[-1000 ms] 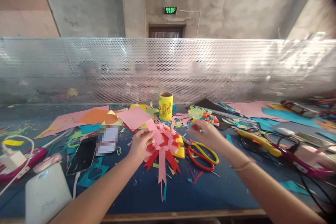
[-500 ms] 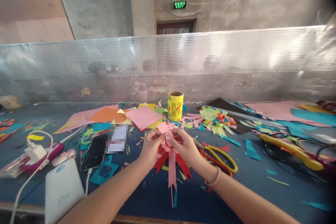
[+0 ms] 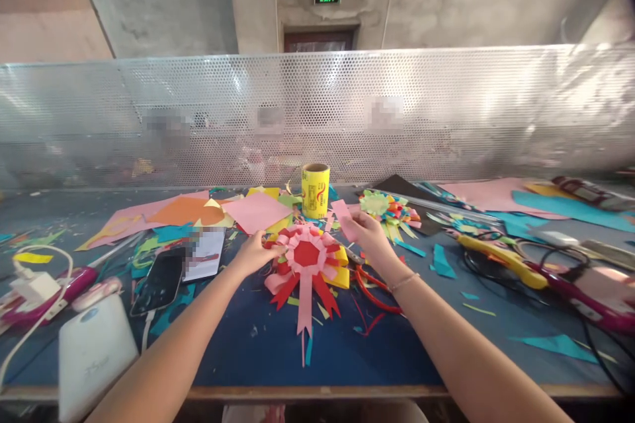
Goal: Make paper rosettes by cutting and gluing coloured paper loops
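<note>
A layered paper rosette (image 3: pixel 306 254) with a red centre, pink ruffles, yellow loops and red and pink tails lies in front of me. My left hand (image 3: pixel 256 254) pinches its upper left edge between thumb and fingers. Off to the rosette's upper right, my right hand (image 3: pixel 370 236) grips a small pink paper strip (image 3: pixel 344 219), held apart from the rosette. Red-handled scissors (image 3: pixel 373 296) lie right of the rosette, partly hidden by my right forearm.
A yellow tape roll (image 3: pixel 316 190) stands behind the rosette. Another, multicoloured rosette (image 3: pixel 387 206) lies back right. Leftward are a phone (image 3: pixel 157 283), a white power bank (image 3: pixel 96 353) and a charger cable. A yellow-handled tool (image 3: pixel 501 260) lies right. A perforated metal screen (image 3: pixel 421 112) borders the table.
My hands were together over the rosette with pink paper between them. They have parted, showing the rosette's front; my right hand has moved right with the pink strip. The view has shifted slightly.
</note>
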Motion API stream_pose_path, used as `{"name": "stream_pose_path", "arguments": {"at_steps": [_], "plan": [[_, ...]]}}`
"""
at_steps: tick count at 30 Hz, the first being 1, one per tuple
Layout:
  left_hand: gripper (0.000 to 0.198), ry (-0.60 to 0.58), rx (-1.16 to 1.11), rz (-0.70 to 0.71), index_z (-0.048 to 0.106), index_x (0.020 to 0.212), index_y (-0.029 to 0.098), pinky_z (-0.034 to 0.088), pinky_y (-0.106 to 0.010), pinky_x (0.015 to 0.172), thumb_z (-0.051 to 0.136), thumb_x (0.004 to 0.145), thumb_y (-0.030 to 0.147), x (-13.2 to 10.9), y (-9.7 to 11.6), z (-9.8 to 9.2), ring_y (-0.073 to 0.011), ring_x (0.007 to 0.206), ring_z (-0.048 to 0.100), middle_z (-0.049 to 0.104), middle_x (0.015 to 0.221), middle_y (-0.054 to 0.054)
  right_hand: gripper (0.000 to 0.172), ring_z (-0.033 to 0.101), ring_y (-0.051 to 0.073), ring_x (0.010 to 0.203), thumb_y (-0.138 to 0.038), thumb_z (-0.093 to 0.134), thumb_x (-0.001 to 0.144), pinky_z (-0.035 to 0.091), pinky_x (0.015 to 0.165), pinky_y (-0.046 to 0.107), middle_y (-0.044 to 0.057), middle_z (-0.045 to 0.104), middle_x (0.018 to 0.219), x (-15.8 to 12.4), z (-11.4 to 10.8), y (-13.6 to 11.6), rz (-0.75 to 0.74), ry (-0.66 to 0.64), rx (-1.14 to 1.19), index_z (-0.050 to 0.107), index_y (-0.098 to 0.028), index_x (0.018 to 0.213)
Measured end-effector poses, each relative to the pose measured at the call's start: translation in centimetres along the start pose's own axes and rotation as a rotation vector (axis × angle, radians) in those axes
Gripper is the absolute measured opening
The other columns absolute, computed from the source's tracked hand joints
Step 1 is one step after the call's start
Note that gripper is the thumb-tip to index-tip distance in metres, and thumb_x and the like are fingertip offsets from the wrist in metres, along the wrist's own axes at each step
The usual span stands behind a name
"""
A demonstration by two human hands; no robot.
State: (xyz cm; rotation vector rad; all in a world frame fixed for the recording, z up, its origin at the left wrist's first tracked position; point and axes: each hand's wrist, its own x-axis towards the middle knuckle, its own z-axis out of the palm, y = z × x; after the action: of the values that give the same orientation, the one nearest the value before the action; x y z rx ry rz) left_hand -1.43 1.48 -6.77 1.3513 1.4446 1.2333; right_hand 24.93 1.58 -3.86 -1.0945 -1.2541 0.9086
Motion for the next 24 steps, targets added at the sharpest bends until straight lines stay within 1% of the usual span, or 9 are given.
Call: {"name": "stream_pose_path", "arguments": {"at_steps": [3, 5, 7, 11, 13, 15, 18, 21, 24], "plan": [[0.046, -0.048, 0.106, -0.036, 0.06, 0.079, 0.019, 0.042, -0.029, 0.071, 0.081, 0.04, 0.03, 0.4, -0.9, 0.5, -0.0268, 0.089, 0.059, 0.066, 0.082, -0.008, 0.023, 0.04, 0.006, 0.047, -0.036, 0.065, 0.062, 0.032, 0.043, 0.019, -0.006, 0.047, 0.055, 0.6, -0.3, 1.1, 0.188, 0.047, 0.026, 0.051, -0.018, 0.063], [0.049, -0.018, 0.132, -0.016, 0.059, 0.082, 0.018, 0.042, -0.03, 0.074, 0.081, 0.039, 0.029, 0.4, -0.9, 0.8, -0.0256, 0.088, 0.059, 0.065, 0.085, -0.008, 0.019, 0.043, 0.006, 0.047, -0.03, 0.065, 0.061, 0.036, 0.042, 0.018, -0.006, 0.048, 0.055, 0.7, -0.3, 1.6, 0.32, 0.051, 0.065, 0.051, -0.019, 0.064], [0.056, 0.024, 0.136, 0.021, 0.058, 0.088, 0.017, 0.042, -0.032, 0.079, 0.082, 0.038, 0.027, 0.3, -0.7, 1.0, -0.0246, 0.091, 0.058, 0.063, 0.092, -0.009, 0.017, 0.049, 0.008, 0.049, -0.027, 0.065, 0.061, 0.042, 0.043, 0.02, -0.005, 0.051, 0.057, 0.7, -0.3, 1.8, 0.396, 0.04, 0.118, 0.051, -0.02, 0.067], [0.068, 0.091, 0.052, 0.09, 0.053, 0.099, 0.016, 0.04, -0.032, 0.086, 0.082, 0.038, 0.022, -0.3, 0.0, 1.3, -0.0227, 0.099, 0.054, 0.056, 0.107, -0.01, 0.019, 0.06, 0.013, 0.061, -0.025, 0.066, 0.063, 0.052, 0.052, 0.027, -0.002, 0.056, 0.066, 0.6, -0.3, 1.3, 0.414, 0.01, 0.251, 0.049, -0.021, 0.072], [0.069, 0.117, -0.071, 0.088, 0.052, 0.1, 0.018, 0.042, -0.03, 0.083, 0.082, 0.038, 0.018, -0.6, 0.6, 1.5, -0.0211, 0.1, 0.054, 0.053, 0.112, -0.01, 0.021, 0.063, 0.015, 0.066, -0.023, 0.067, 0.064, 0.055, 0.056, 0.028, -0.001, 0.056, 0.069, 0.5, -0.2, 0.9, 0.409, -0.032, 0.336, 0.048, -0.021, 0.072], [0.069, 0.122, -0.246, 0.051, 0.052, 0.1, 0.019, 0.045, -0.029, 0.077, 0.081, 0.038, 0.014, -1.0, 1.2, 1.5, -0.0186, 0.093, 0.056, 0.052, 0.114, -0.009, 0.022, 0.064, 0.016, 0.068, -0.022, 0.068, 0.066, 0.056, 0.057, 0.029, -0.001, 0.057, 0.069, 0.4, -0.2, 0.5, 0.39, -0.066, 0.383, 0.048, -0.02, 0.072], [0.065, 0.023, -0.504, 0.016, 0.052, 0.098, 0.019, 0.047, -0.028, 0.066, 0.078, 0.039, 0.01, -1.3, 2.3, 1.3, -0.0142, 0.072, 0.06, 0.058, 0.099, -0.006, 0.019, 0.064, 0.015, 0.072, -0.023, 0.066, 0.07, 0.057, 0.06, 0.028, 0.001, 0.059, 0.074, 0.1, -0.1, 0.3, 0.331, -0.083, 0.411, 0.048, -0.019, 0.074], [0.049, -0.094, -0.635, 0.049, 0.056, 0.087, 0.016, 0.046, -0.025, 0.059, 0.074, 0.042, 0.009, -1.4, 3.1, 0.8, -0.012, 0.06, 0.058, 0.062, 0.075, -0.001, 0.017, 0.064, 0.015, 0.075, -0.024, 0.065, 0.072, 0.057, 0.061, 0.03, 0.002, 0.061, 0.081, -0.1, 0.0, 0.1, 0.307, -0.11, 0.463, 0.049, -0.019, 0.075], [0.036, -0.09, -0.685, 0.082, 0.057, 0.076, 0.016, 0.044, -0.023, 0.056, 0.07, 0.044, 0.009, -1.3, 3.4, 0.5, -0.0106, 0.055, 0.055, 0.061, 0.064, 0.001, 0.016, 0.063, 0.016, 0.078, -0.027, 0.063, 0.074, 0.056, 0.063, 0.031, 0.003, 0.062, 0.085, -0.4, 0.2, 0.0, 0.311, -0.179, 0.556, 0.05, -0.02, 0.078]]}}
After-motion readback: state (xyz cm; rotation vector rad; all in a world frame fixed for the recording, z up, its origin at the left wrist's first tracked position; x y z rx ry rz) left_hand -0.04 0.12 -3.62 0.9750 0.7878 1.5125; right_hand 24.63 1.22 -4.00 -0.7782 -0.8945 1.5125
